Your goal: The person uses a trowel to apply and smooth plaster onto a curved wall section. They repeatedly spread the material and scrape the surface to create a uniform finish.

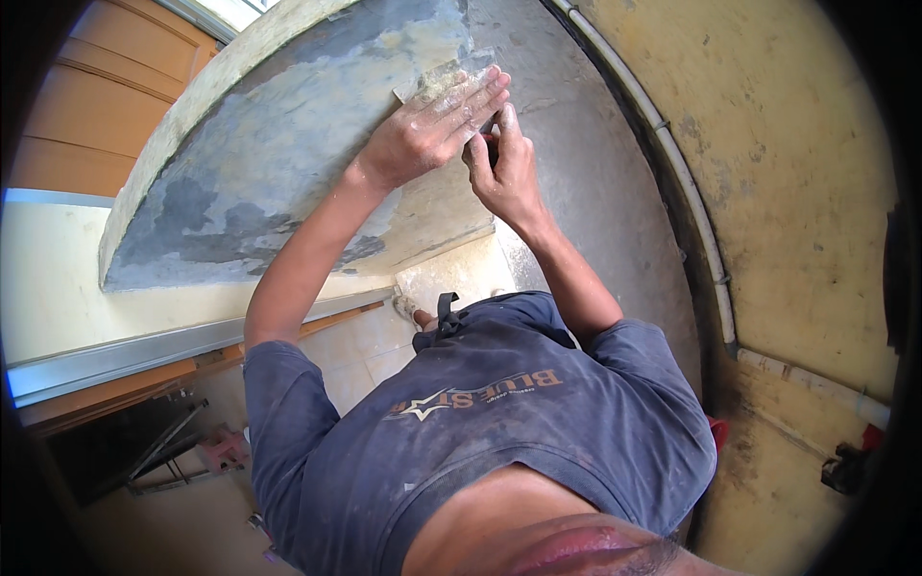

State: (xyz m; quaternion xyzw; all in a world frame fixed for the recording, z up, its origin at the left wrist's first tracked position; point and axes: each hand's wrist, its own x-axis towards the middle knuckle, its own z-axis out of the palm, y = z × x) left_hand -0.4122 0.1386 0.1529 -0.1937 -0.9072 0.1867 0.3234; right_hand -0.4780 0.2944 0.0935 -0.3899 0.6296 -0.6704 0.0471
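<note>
A flat scraper blade (407,94) with pale paste (437,84) on it lies against a curved plastered surface (230,173), patchy grey and cream, near its right side at the top of the view. My left hand (430,123) rests over the blade, fingers straight and lying flat, close together. Just right of it and lower, my right hand (501,171) is curled round a dark handle, mostly hidden, that seems to belong to the scraper. White powder coats the fingertips of both hands.
A yellowish stained wall (778,240) with a pale pipe (663,130) is at right. An orange wooden panel (115,82) is upper left. Below are a long metal rail (125,360), my foot (408,309) on the tiled floor (370,350), and a pink stool (226,451).
</note>
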